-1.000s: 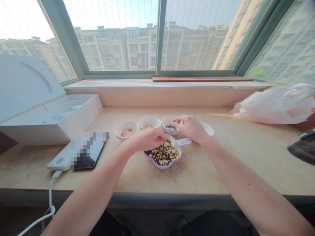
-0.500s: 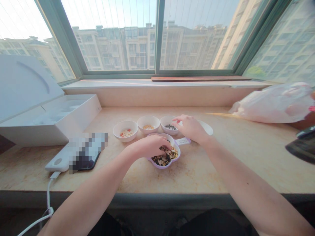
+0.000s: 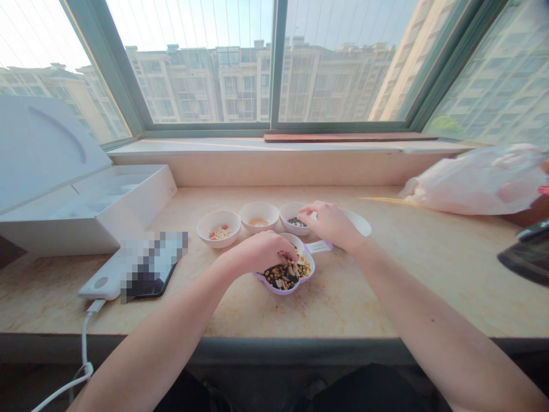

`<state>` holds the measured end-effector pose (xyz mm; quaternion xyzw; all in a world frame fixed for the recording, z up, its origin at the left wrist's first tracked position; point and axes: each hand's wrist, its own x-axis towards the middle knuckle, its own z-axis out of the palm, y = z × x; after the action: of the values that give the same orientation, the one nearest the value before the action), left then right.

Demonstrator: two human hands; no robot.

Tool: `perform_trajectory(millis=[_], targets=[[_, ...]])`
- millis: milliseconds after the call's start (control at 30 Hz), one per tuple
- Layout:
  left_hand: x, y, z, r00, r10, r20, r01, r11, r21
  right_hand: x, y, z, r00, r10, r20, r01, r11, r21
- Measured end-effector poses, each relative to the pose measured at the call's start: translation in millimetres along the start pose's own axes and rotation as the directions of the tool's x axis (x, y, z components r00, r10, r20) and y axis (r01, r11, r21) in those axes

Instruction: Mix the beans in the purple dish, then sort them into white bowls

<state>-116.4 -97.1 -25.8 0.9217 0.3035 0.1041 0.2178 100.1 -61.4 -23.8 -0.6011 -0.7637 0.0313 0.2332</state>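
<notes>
My left hand [image 3: 266, 250] reaches into a purple-rimmed bowl with a labelled handle [image 3: 319, 247]. Its fingers are curled together at the surface of mixed beans, seeds and flat pale pieces [image 3: 287, 278]; what they pinch is too small to name. Over the right edge of a small white bowl [image 3: 286, 228] holding black beans or seeds, my right hand [image 3: 329, 222] keeps its fingertips drawn together, their content hidden. Left of that stand a white bowl with yellow grains [image 3: 258, 222] and a white bowl with pale and red pieces [image 3: 219, 232].
A white dish [image 3: 362, 222] lies partly behind my right hand. To the left are a white power bank [image 3: 103, 280] with a cable, a phone [image 3: 158, 280] and an open white box [image 3: 137, 200]. A plastic bag [image 3: 476, 180] and a dark object [image 3: 525, 257] lie at right.
My left hand has lifted slightly and its fingers have drawn together, uncovering more of the mix. My right hand has shifted slightly left at the bowl of black pieces.
</notes>
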Motion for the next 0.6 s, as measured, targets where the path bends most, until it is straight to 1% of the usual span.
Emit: perform_trajectory(millis=[133, 333, 467, 600], targets=[[-1.2, 2.0, -0.1, 1.000, -0.008, -0.026, 0.007, 1.000, -0.005, -0.4, -0.8, -0.2, 1.000, 0.002, 0.004, -0.002, 1.000, 0.002], [-2.5, 2.2, 0.7, 0.998, 0.008, -0.067, -0.011, 0.999, -0.039, 0.2, 0.5, 1.0, 1.000, -0.008, -0.006, 0.008, 1.000, 0.005], [-0.9, -2.0, 1.8, 0.994, 0.064, -0.094, -0.069, 0.996, -0.058, 0.9, 1.5, 2.2, 1.000, -0.019, -0.018, 0.019, 1.000, 0.004], [0.6, -2.5, 0.5, 0.981, 0.129, -0.146, -0.132, 0.991, -0.010, 0.4, 0.4, 1.2, 0.999, -0.021, -0.025, 0.022, 1.000, 0.011]])
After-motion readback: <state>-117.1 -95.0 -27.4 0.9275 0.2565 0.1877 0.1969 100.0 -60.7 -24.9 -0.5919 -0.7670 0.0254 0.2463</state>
